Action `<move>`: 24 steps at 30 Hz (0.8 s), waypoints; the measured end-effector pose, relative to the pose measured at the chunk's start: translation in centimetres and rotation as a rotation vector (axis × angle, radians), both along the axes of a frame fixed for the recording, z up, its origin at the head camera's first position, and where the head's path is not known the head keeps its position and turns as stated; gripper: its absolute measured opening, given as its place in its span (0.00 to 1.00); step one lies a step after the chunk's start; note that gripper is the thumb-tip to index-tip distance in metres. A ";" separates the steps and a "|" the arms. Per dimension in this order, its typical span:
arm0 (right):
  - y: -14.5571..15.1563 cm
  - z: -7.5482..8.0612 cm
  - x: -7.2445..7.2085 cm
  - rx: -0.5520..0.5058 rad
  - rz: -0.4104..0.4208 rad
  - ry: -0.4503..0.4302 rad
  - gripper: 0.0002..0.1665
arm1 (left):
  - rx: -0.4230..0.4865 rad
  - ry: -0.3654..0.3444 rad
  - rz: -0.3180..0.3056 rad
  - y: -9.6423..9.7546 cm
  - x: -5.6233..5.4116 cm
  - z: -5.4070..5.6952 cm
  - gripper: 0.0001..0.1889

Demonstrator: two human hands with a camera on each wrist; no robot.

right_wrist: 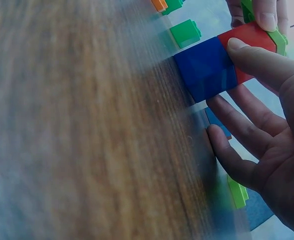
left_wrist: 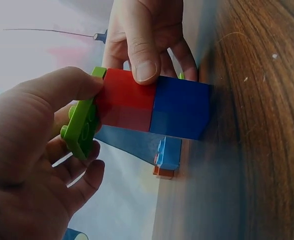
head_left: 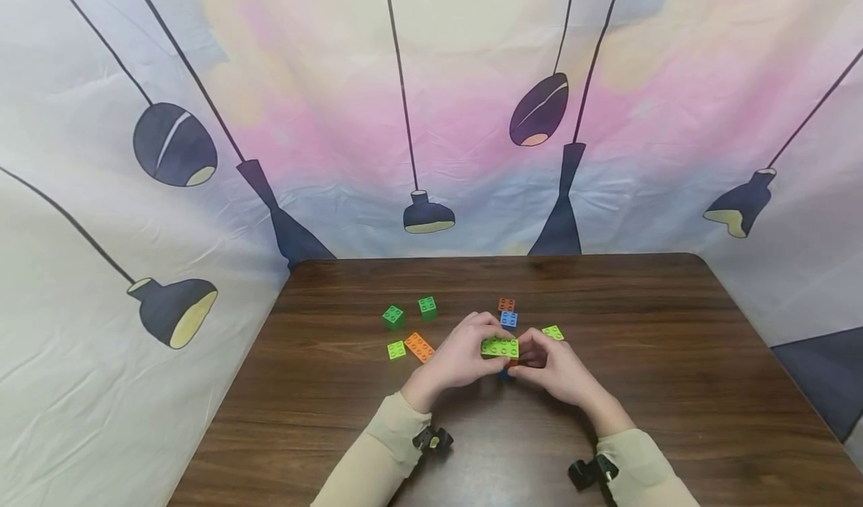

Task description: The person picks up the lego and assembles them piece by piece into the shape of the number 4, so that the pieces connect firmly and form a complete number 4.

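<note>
A long lime green toy brick (head_left: pixel 500 347) lies across the top of a red brick (left_wrist: pixel 129 95), overhanging it on one side. Below the red one is a dark blue brick (left_wrist: pixel 182 107), its base close over the table. My left hand (head_left: pixel 465 351) pinches the lime brick, thumb near where it meets the red one. From the other side, my right hand (head_left: pixel 559 368) grips the stack, its thumb pressed on the red brick's face. The right fingers behind the stack are partly hidden in the left wrist view.
On the wooden table (head_left: pixel 323 432), two green bricks (head_left: pixel 393 317), a small lime brick (head_left: pixel 396 350) and an orange brick (head_left: pixel 419 347) lie left of the hands. A light blue brick (head_left: pixel 509 320) and an orange-brown brick (head_left: pixel 506 304) sit beyond; another lime brick (head_left: pixel 553 332) is right.
</note>
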State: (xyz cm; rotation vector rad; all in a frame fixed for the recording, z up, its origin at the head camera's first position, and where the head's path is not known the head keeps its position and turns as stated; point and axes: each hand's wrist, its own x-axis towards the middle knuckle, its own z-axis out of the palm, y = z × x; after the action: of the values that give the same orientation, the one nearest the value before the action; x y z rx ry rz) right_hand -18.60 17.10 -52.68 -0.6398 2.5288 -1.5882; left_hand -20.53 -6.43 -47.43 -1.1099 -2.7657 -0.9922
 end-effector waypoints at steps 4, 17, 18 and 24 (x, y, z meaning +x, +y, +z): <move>0.0 0.1 0.0 -0.003 0.003 0.001 0.18 | 0.011 -0.003 0.002 0.0 0.0 0.0 0.15; 0.0 0.0 0.0 0.005 0.004 -0.008 0.18 | 0.021 -0.007 -0.006 -0.1 0.1 -0.4 0.15; 0.0 0.0 0.0 0.007 0.002 -0.007 0.18 | 0.021 -0.006 -0.007 -0.1 0.1 -0.4 0.15; 0.0 0.0 0.0 0.006 0.005 0.002 0.18 | 0.018 -0.005 -0.008 -0.2 0.0 -0.5 0.16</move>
State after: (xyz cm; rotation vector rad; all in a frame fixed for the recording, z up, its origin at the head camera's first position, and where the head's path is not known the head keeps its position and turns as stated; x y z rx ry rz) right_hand -18.60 17.10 -52.65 -0.6463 2.5306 -1.5785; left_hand -20.50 -6.59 -47.91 -1.1189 -2.7529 -1.0197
